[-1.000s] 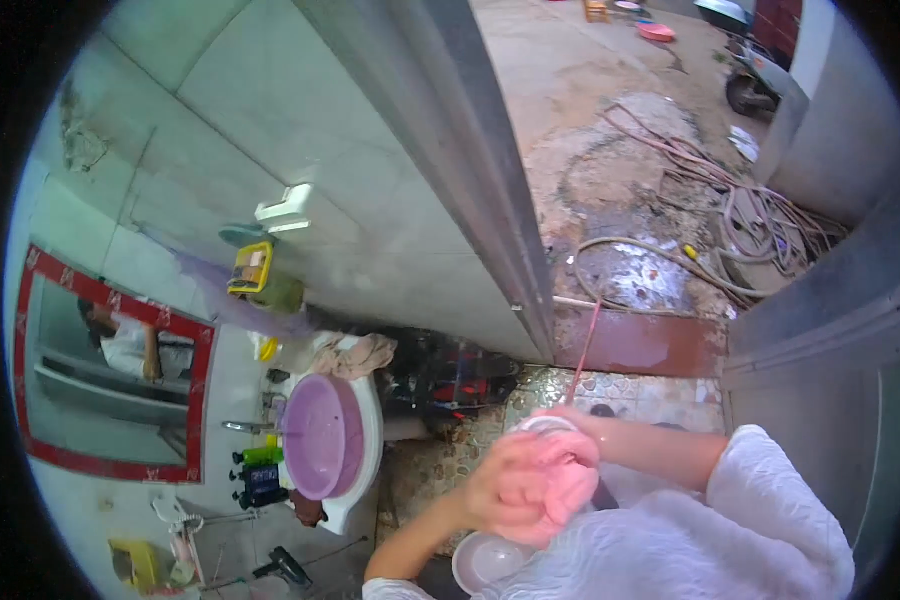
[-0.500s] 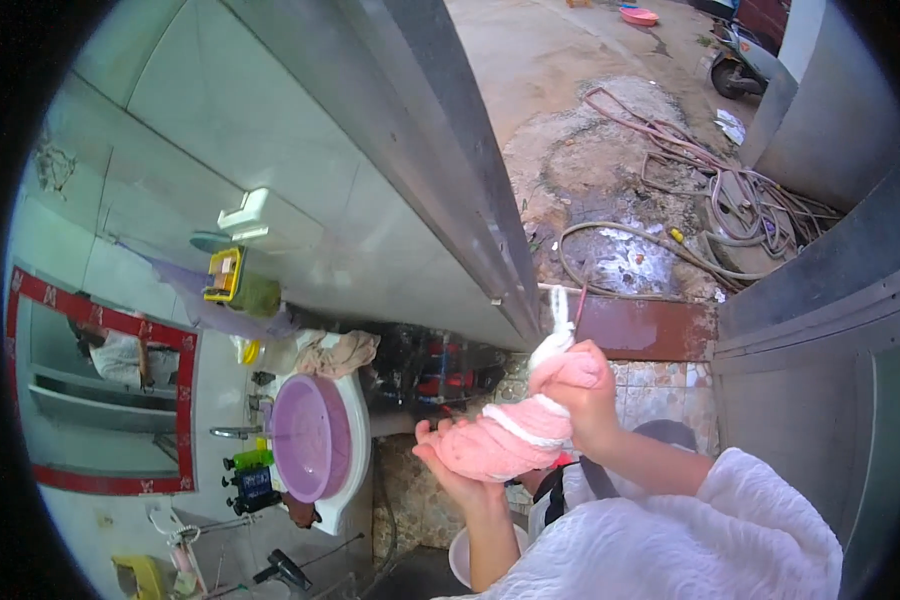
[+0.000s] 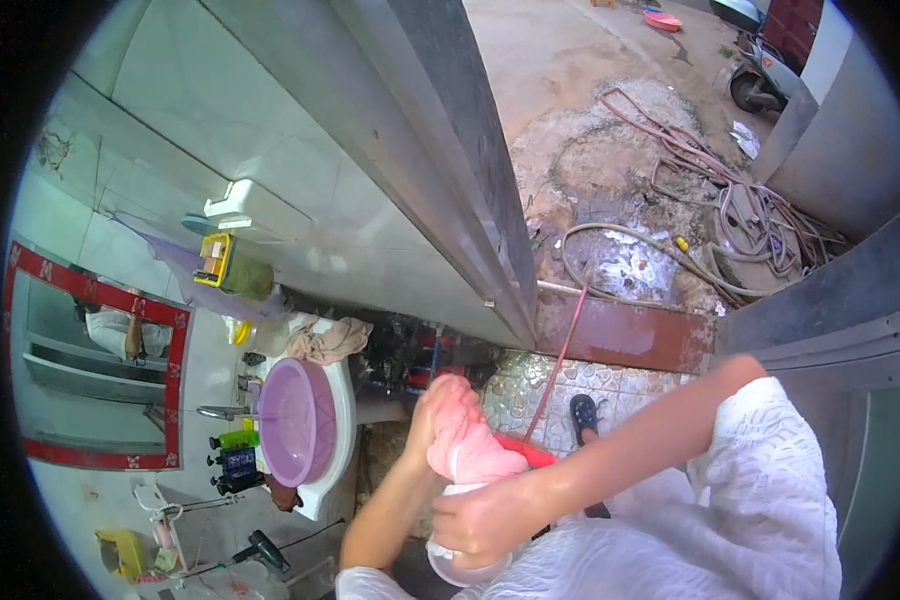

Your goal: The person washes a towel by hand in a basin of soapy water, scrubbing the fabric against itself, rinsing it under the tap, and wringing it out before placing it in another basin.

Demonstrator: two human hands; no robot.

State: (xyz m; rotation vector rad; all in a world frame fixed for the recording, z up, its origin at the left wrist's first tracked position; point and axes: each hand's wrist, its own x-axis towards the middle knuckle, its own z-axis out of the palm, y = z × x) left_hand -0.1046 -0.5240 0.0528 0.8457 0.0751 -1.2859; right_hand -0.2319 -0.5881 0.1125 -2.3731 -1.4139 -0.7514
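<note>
A pink towel with a white band is bunched and twisted between my two hands. My left hand is closed round its upper end, with pink cloth also showing above the fingers. Lower down and closer to my body, my right hand grips the towel near its white band. My right forearm crosses over from the right, bent at the elbow. Partly hidden under my right hand is a whitish bucket or basin.
On the left, a purple basin sits in the white sink, beside a beige cloth. A pink-handled tool, like a broom, leans by the doorway. My foot wears a dark shoe. Hoses lie outside beyond the reddish doorsill.
My right hand has swung from the towel's far end down toward my body. My left hand has turned over and now grips the upper end. The pink handle has come into fuller view.
</note>
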